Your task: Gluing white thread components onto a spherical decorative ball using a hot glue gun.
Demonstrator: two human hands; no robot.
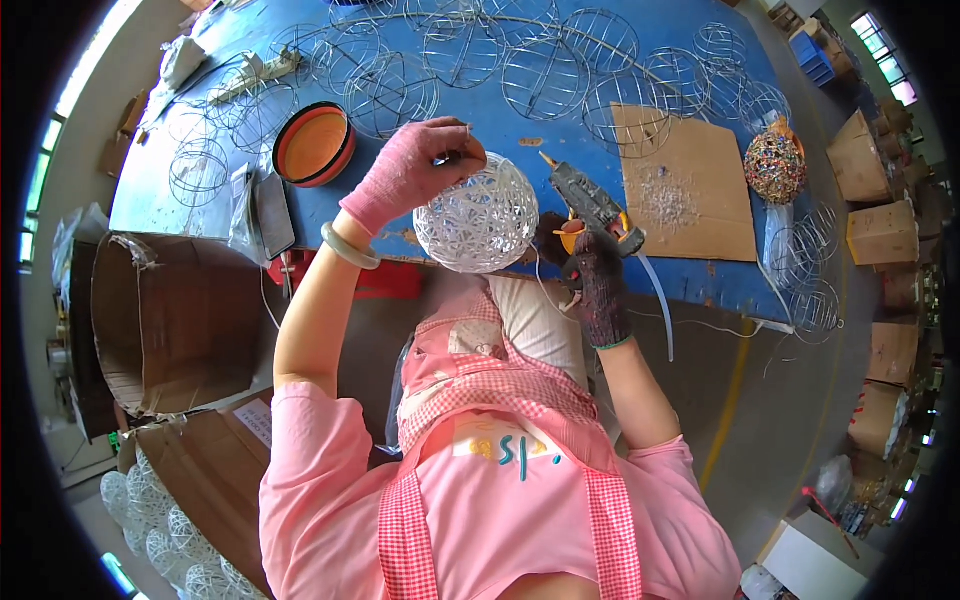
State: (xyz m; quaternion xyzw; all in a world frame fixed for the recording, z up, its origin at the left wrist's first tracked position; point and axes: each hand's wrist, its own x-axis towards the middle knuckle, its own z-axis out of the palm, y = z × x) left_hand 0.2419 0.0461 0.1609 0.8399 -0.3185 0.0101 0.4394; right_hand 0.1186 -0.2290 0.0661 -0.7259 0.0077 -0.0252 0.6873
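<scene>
Left hand (415, 170), fingers curled on the top of a white woven ball (476, 226) at the near counter (480, 120) edge; right hand (592, 275), fingers gripping a glue gun (592, 205) just right.

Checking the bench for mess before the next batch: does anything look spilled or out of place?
Small clear bits lie scattered on the cardboard sheet right of the glue gun, like glue drips. A loose strand hangs off the blue table edge.
</scene>
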